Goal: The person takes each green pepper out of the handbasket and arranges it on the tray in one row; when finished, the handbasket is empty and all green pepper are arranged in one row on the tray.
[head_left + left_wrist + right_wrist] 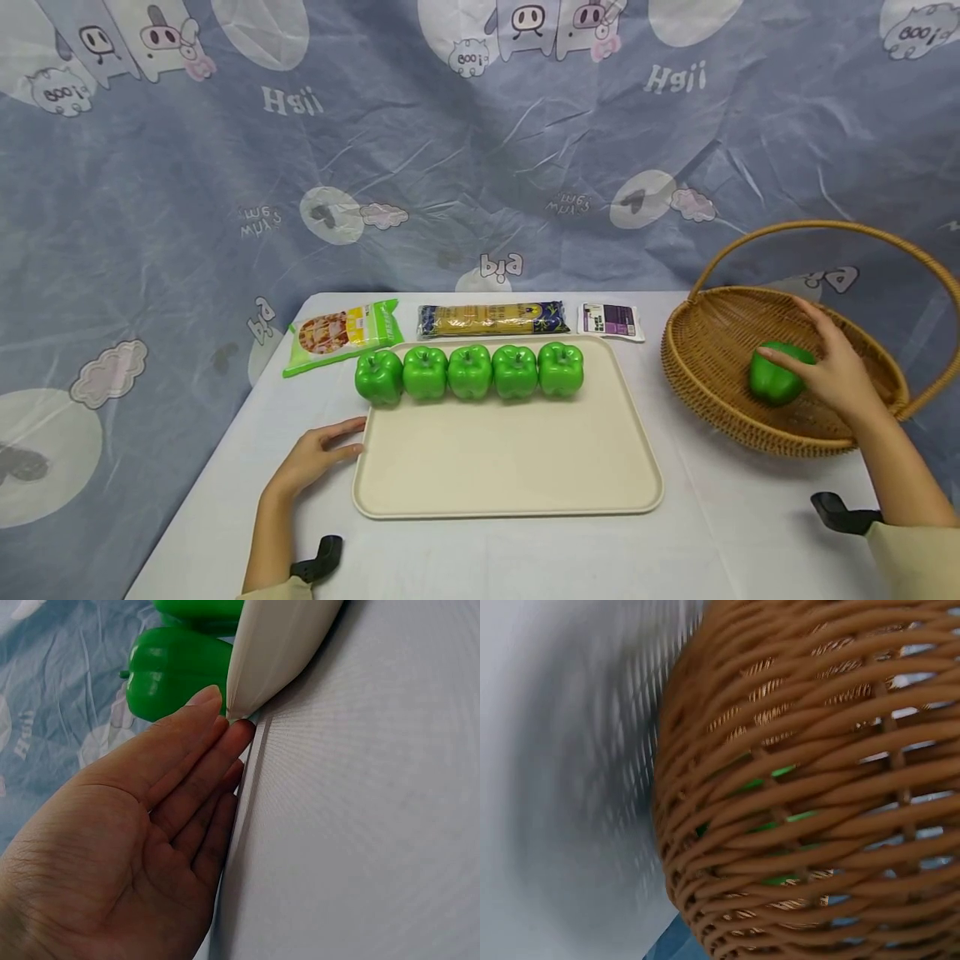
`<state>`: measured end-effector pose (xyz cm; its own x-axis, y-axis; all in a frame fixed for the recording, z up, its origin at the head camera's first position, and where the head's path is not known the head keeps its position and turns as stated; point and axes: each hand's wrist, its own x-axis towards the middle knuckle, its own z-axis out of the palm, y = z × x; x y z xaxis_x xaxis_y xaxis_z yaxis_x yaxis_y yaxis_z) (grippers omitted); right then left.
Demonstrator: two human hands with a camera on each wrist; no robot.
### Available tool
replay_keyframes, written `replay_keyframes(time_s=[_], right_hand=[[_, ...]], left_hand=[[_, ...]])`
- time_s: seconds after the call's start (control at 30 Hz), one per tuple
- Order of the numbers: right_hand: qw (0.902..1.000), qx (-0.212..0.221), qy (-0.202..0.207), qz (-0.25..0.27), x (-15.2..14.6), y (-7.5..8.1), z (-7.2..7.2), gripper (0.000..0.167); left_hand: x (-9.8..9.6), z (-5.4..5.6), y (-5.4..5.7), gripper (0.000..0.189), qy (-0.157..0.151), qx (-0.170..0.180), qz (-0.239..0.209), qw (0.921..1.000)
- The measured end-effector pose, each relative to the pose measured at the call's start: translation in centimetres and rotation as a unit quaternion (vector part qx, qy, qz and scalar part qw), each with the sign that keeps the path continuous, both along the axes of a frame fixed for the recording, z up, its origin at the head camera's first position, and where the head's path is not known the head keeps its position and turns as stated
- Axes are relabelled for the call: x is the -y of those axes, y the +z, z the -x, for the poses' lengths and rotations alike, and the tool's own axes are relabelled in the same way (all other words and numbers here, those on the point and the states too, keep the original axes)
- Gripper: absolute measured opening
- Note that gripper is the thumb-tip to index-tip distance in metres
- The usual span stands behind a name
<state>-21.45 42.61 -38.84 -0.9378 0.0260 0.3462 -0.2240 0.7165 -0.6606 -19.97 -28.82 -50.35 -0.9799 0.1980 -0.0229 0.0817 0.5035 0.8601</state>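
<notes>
In the head view, my right hand (pixel 843 371) reaches into a wicker basket (pixel 678 358) over a green bell pepper (pixel 772 383). Its thumb lies across the pepper's top, and its fingers extend beyond the far side, spread apart from the thumb. The right wrist view has only the basket's woven side (pixel 802 787), with bits of green through the gaps; the hand is hidden there. My left hand (pixel 311 458) rests at the left edge of a cream tray (pixel 502 458), fingers loosely extended. In the left wrist view, its fingertips are at the tray's rim (pixel 277 652).
Several green bell peppers (pixel 470 372) stand in a row along the tray's back. Behind the tray lie a green food packet (pixel 345 333), a pack of noodles (pixel 491 319) and a small white-and-purple packet (pixel 611 322). The basket's tall handle (pixel 825 223) arches upward.
</notes>
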Motion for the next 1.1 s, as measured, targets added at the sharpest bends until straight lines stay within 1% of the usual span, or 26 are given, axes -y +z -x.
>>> replay_keyframes(time_s=[0.07,0.17,0.27,0.37,0.5,0.6,0.73,0.9,1.1], right_hand=[[0.9997,0.003,0.011,-0.023,-0.5,-0.1,0.5,0.09],[0.9981,0.023,0.031,-0.049,-1.1,-0.2,1.1,0.093],[0.9953,0.06,0.035,-0.068,-1.5,-0.3,1.5,0.095],[0.9909,0.097,0.028,-0.089,-1.9,-0.4,1.8,0.096],[0.982,0.157,0.018,-0.103,-2.5,-0.6,2.0,0.098],[0.975,0.192,0.017,-0.11,-2.8,-0.7,1.9,0.1],[0.9701,0.211,0.027,-0.117,-3.1,-1.0,1.9,0.101],[0.9648,0.224,0.04,-0.132,-3.7,-1.5,1.7,0.095],[0.9637,0.221,0.045,-0.142,-4.1,-2.1,1.5,0.091]], left_hand=[[0.0,0.0,0.0,0.052,0.001,0.0,-0.001,1.0],[0.1,-0.1,-0.1,0.053,0.003,0.004,-0.001,1.0],[0.1,-0.1,-0.1,0.053,0.006,0.008,-0.001,1.0],[0.2,-0.1,-0.1,0.053,0.005,0.007,-0.002,1.0],[0.1,0.0,-0.1,0.054,0.002,0.007,-0.001,1.0],[0.1,0.1,-0.1,0.054,0.002,0.008,0.001,1.0],[0.1,0.1,-0.2,0.054,0.004,0.011,-0.001,0.9999],[0.1,0.1,-0.2,0.054,0.006,0.013,-0.004,0.9999],[0.0,0.1,-0.2,0.052,0.002,0.005,-0.01,0.9999]])
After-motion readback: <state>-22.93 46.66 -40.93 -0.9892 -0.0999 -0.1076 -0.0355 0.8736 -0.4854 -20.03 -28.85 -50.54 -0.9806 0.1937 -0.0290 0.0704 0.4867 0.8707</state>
